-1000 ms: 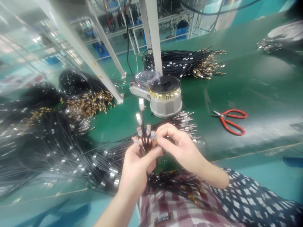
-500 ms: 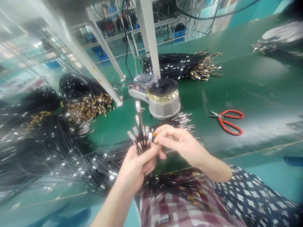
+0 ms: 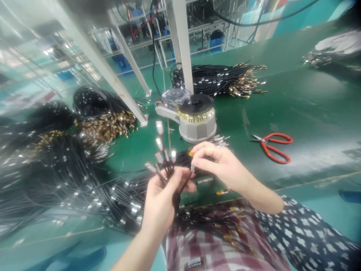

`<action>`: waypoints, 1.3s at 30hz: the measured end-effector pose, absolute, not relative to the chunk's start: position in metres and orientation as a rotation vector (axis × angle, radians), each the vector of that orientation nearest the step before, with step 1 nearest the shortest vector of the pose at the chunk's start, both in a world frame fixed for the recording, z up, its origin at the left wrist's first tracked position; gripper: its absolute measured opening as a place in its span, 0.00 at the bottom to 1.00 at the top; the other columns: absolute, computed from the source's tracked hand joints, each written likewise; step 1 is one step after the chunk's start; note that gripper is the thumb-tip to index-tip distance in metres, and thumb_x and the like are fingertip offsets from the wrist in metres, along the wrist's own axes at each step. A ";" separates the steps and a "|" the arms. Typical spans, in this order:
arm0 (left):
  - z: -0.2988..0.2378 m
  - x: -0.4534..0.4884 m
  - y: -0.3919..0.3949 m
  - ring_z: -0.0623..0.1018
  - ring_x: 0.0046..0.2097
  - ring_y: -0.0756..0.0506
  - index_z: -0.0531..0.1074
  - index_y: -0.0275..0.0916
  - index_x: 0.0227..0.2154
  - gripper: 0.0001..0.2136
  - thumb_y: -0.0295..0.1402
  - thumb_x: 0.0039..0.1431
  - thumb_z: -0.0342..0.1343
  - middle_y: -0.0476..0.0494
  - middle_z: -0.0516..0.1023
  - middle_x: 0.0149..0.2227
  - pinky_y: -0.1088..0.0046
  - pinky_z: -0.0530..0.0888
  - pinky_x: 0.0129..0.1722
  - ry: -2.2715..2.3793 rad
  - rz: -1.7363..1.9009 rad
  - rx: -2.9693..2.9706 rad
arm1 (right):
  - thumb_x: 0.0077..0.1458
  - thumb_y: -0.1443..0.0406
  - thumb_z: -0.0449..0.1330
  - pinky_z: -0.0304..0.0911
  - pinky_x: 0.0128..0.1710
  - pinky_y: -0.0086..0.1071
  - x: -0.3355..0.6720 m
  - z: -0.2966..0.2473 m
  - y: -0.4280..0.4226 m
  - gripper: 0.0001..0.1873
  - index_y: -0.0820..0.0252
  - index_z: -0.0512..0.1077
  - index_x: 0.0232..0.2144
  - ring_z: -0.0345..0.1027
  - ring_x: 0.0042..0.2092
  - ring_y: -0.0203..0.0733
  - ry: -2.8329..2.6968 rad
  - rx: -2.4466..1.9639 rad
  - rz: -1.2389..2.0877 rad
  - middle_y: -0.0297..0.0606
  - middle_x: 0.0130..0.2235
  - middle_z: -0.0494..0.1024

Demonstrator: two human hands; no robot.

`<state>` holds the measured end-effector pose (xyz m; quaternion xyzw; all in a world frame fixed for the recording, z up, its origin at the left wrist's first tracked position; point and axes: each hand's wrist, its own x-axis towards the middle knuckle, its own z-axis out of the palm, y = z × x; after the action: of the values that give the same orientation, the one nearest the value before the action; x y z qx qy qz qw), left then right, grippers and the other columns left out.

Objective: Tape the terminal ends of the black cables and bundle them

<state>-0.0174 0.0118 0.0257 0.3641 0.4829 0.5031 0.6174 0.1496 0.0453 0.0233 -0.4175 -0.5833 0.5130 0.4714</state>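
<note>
A worker's left hand [image 3: 159,203] grips a small bunch of black cables [image 3: 166,167], thumb folded across them, their silver connectors fanned out above the knuckles. The right hand [image 3: 211,160], just beside it, pinches between thumb and fingers a silver connector [image 3: 192,166] on a single cable that slants up from the left hand's grasp. An orange tip [image 3: 191,153] shows at the right hand's fingertips; whether it is joined to that connector cannot be told. Below the two hands, more cables with gold-coloured ends [image 3: 225,222] lie across a maroon-and-white plaid garment [image 3: 187,244], and a dark sleeve with a pale floral pattern [image 3: 307,233] covers the arm behind the right wrist.

Just beyond the right hand, on a green worktop [image 3: 284,109], stands a round-bodied tape dispenser [image 3: 197,126] with a black disc on top and yellow strips around its edge. To the right hand's right, well apart from it, lie red-handled snips [image 3: 272,147], blades pointing back toward the hand. To the left of the left hand spreads a large heap of black cables [image 3: 64,169], blurred toward the edge. Farther out, past the dispenser, rests a bundle of gold-tipped cables [image 3: 211,79] beside a white metal post [image 3: 184,49]. At far right, well away from both hands, a white glove [image 3: 340,43] appears beside a cluster of metallic ends [image 3: 317,59].
</note>
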 end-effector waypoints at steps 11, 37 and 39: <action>0.020 -0.022 0.010 0.69 0.25 0.52 0.81 0.37 0.28 0.07 0.35 0.49 0.68 0.49 0.75 0.22 0.78 0.67 0.27 1.202 0.985 1.091 | 0.53 0.68 0.62 0.61 0.50 0.39 0.158 0.037 0.041 0.08 0.59 0.74 0.22 0.70 0.44 0.42 -1.644 -1.061 1.203 0.37 0.40 0.75; 0.020 -0.014 0.008 0.65 0.21 0.57 0.80 0.37 0.37 0.11 0.32 0.48 0.69 0.50 0.75 0.24 0.82 0.63 0.20 1.223 1.164 0.940 | 0.48 0.71 0.67 0.63 0.40 0.33 0.145 0.016 0.038 0.10 0.58 0.67 0.28 0.68 0.35 0.35 -1.207 -0.904 1.471 0.29 0.29 0.74; 0.018 -0.016 0.008 0.65 0.21 0.57 0.80 0.38 0.38 0.11 0.32 0.49 0.69 0.50 0.75 0.25 0.83 0.63 0.21 1.212 1.150 0.958 | 0.48 0.71 0.67 0.63 0.40 0.33 0.145 0.016 0.038 0.11 0.58 0.67 0.28 0.68 0.34 0.35 -1.205 -0.907 1.469 0.28 0.29 0.74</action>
<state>-0.0158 0.0079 0.0176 0.4084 0.5166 0.4902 0.5710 0.1449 0.0382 0.0160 -0.3742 -0.4971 0.6061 0.4954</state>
